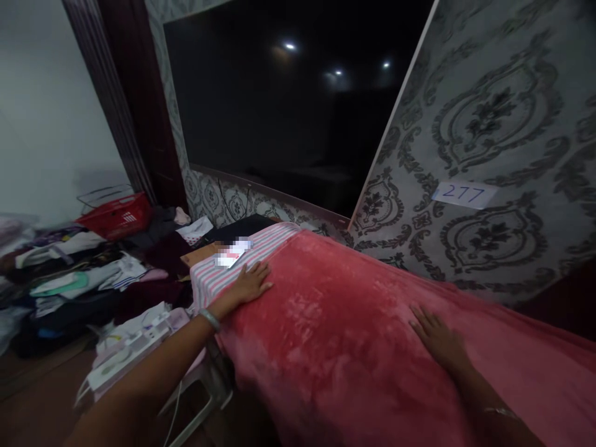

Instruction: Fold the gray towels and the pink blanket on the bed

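A red plush blanket [326, 298] with a faint pale pattern is spread over a long raised surface and hangs down its near side. My left hand [251, 284] rests flat on it near the left end, fingers spread. Farther right, my right hand [435, 335] also lies flat on the blanket with its fingers apart. Beyond my left hand is a pink, grey and white striped cloth [214, 279] at the blanket's left end. On that cloth lies a bright, partly blurred object [233, 253], perhaps a phone. Neither hand grips anything.
A large dark television [298, 105] hangs on the patterned wall, with a paper marked 277 [465, 194] to its right. At left are heaped clothes [79, 279] and a red basket [116, 216]. A power strip [135, 347] lies on a pale plastic stool [209, 385].
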`<state>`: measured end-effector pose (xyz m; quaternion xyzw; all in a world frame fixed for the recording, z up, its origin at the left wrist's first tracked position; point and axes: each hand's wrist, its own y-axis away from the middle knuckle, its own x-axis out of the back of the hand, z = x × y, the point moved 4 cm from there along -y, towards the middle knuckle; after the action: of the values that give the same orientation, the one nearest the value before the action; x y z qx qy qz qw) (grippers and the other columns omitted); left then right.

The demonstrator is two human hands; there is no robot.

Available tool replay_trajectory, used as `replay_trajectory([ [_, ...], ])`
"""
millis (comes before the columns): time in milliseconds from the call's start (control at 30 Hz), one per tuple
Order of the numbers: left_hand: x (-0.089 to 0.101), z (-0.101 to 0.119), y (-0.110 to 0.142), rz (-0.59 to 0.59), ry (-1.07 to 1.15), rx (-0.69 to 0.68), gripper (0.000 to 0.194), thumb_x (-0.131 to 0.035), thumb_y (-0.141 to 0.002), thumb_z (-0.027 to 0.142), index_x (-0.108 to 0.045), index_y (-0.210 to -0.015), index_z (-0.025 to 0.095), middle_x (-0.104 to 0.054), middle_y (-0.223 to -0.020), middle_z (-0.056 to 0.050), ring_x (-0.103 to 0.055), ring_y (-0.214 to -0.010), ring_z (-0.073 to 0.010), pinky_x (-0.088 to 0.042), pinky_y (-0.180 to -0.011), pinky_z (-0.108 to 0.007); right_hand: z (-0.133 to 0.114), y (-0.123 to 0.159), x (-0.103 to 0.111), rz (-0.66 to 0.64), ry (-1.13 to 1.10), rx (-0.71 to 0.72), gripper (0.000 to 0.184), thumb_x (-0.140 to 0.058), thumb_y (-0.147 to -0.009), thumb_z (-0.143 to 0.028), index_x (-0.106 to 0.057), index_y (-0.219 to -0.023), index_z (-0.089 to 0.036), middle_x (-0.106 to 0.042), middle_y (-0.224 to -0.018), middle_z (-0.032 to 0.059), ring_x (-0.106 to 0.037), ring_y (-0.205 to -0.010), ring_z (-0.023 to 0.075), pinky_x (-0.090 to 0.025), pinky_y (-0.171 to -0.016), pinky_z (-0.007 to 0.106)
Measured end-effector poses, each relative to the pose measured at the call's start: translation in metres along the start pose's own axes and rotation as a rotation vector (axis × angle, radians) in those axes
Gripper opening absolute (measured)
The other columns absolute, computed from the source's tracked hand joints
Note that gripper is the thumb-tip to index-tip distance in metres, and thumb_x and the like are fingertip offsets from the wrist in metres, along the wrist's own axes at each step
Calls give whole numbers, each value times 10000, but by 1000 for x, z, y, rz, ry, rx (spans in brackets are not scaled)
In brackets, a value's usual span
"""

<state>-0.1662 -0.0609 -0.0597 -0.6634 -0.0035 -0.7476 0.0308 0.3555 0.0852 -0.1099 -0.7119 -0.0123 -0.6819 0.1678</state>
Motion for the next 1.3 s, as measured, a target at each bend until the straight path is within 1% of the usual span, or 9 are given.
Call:
replay_trajectory([
  [133, -8, 20, 44, 73, -13, -106, 653, -274, -989, 612, -379, -1540, 277, -346, -1621, -87, -251, -1522, -284, -124, -1237, -565, -29, 12, 16, -141, -41, -133, 638, -191, -981, -451, -383, -1549, -233, -354, -1596, 128, -341, -1451, 353, -358, -1062, 666],
  [200, -17, 29, 61, 79, -3, -142, 633, -283, -989, 605, -375, -1541, 308, -358, -1617, -58, -276, -1513, -279, -148, -1237, -557, -54, 32, 21, -127, -51, -75, 637, -178, -991, -440, -356, -1561, -219, -324, -1614, 110, -297, -1479, 316, -332, -1114, 620],
  [333, -19, 19, 76, 138, -48, 14, 595, -291, -1001, 515, -434, -1515, 252, -360, -1614, -65, -258, -1517, -292, -156, -1237, -548, -89, 91, 19, -147, -11, 84, 591, -226, -1002, -442, -365, -1555, -288, -258, -1647, 36, -217, -1513, 288, -291, -1153, 598],
  [700, -20, -26, 105, 229, 59, 215, 562, -258, -1000, 413, -432, -1512, 263, -300, -1648, -25, -188, -1530, -312, -188, -1221, -563, -17, 206, 31, -174, 11, -46, 628, -165, -999, -467, -355, -1564, -270, -299, -1631, 49, -284, -1480, 320, -337, -1127, 607],
  [833, -35, -43, 125, 559, 450, 379, 577, -434, -945, 482, -495, -1437, 188, -342, -1611, -146, -287, -1490, -313, -258, -1209, -503, -4, 241, 29, -50, -24, -29, 649, -164, -991, -504, -388, -1546, -255, -347, -1607, 69, -299, -1471, 342, -370, -1094, 624],
  [900, -50, -49, 133, 740, 670, 473, 589, -479, -919, 537, -542, -1351, 143, -489, -1464, -204, -446, -1374, -313, -357, -1148, -483, -4, 250, 31, 20, -33, -14, 650, -174, -991, -497, -412, -1531, -224, -372, -1591, 93, -311, -1462, 356, -373, -1088, 628],
  [1000, -71, -50, 136, 777, 791, 521, 567, -427, -917, 618, -609, -1150, 134, -650, -1115, -149, -614, -1068, -264, -489, -981, -433, -10, 252, 37, 62, -34, -38, 645, -186, -996, -485, -460, -1498, -187, -420, -1559, 122, -358, -1433, 364, -375, -1089, 617],
  [1133, -82, -53, 132, 769, 845, 534, 456, -460, -884, 612, -579, -850, 174, -567, -758, -8, -555, -769, -181, -506, -811, -351, -18, 247, 47, 58, -48, -68, 618, -189, -1007, -463, -503, -1465, -192, -452, -1538, 119, -384, -1417, 344, -384, -1091, 589],
  [1300, -75, -68, 128, 767, 802, 581, 264, -490, -878, 429, -509, -749, 199, -500, -703, 24, -492, -722, -166, -471, -773, -331, -16, 246, 48, 77, -85, -85, 576, -263, -1002, -454, -512, -1461, -212, -465, -1528, 118, -397, -1410, 356, -374, -1091, 579],
])
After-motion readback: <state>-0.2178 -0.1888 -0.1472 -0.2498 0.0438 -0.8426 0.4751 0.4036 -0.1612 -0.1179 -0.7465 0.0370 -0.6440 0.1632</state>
